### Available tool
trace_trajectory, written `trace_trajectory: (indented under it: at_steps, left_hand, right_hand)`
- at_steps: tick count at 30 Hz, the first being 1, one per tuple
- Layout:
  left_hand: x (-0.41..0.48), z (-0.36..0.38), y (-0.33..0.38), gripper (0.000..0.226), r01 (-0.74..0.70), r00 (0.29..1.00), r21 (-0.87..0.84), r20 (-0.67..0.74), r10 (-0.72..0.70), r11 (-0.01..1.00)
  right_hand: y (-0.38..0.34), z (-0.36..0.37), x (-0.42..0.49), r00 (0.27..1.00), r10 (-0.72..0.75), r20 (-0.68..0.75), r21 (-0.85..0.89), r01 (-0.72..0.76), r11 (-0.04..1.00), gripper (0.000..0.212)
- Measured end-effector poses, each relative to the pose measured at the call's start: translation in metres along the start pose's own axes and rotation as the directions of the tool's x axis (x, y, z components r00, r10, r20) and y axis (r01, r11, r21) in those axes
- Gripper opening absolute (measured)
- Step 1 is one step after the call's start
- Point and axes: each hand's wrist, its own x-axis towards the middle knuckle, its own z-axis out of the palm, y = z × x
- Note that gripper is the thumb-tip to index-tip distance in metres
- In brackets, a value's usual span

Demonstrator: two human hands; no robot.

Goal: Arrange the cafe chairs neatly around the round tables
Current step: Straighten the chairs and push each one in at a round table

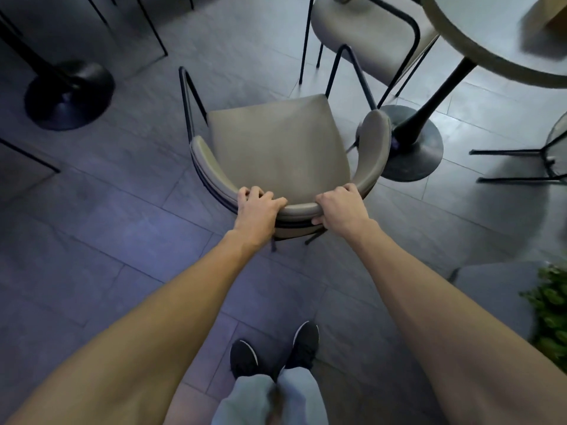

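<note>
With left hand [256, 207] and right hand [340, 210] curled over chair back [302, 207], push evenly toward round table [491, 38] beyond right hand.

floor [122, 246]: grey tiles | on it: far chair [368, 35], table base [414, 154], black pedestal [69, 96], shoes [304, 343]

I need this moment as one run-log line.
chair: near round table, not tucked under | left grip: holds its backrest | right grip: holds its backrest

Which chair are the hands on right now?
The centre armchair: left hand and right hand grip its curved backrest. The chair beside the round table is untouched.
</note>
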Motion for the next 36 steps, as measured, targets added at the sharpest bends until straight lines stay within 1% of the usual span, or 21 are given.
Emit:
trace_trajectory:
  at_steps: [8,13,19,24,28,32,36]
  left_hand:
    - [0.007,-0.007,-0.006,0.054,-0.218,0.974,0.047,0.069,0.215,0.975]
    - [0.016,-0.012,0.003,0.055,-0.368,0.925,0.084,0.128,0.357,0.926]
    - [0.028,-0.016,0.040,0.056,-0.511,0.858,0.125,0.138,0.495,0.851]
    - [0.044,-0.020,0.080,0.056,-0.572,0.819,0.136,0.153,0.553,0.809]
    - [0.062,-0.021,0.111,0.053,-0.611,0.791,0.150,0.149,0.593,0.777]
    - [0.079,-0.021,0.141,0.050,-0.627,0.779,0.149,0.140,0.612,0.764]
    - [0.092,-0.017,0.175,0.048,-0.618,0.786,0.114,0.106,0.609,0.778]
  right_hand:
    - [-0.017,0.009,-0.041,0.985,0.174,0.007,0.090,-0.174,0.981,0.031]
    - [-0.021,0.015,-0.068,0.965,0.259,0.051,0.107,-0.263,0.959,0.030]
    - [-0.002,0.020,-0.100,0.939,0.322,0.120,0.120,-0.335,0.934,0.038]
    - [0.023,0.030,-0.123,0.913,0.389,0.124,0.161,-0.406,0.900,0.037]
    - [0.049,0.047,-0.134,0.890,0.442,0.115,0.234,-0.456,0.858,0.034]
    - [0.082,0.058,-0.139,0.872,0.476,0.115,0.223,-0.489,0.843,0.033]
    - [0.123,0.065,-0.145,0.855,0.498,0.142,0.219,-0.518,0.827,0.033]
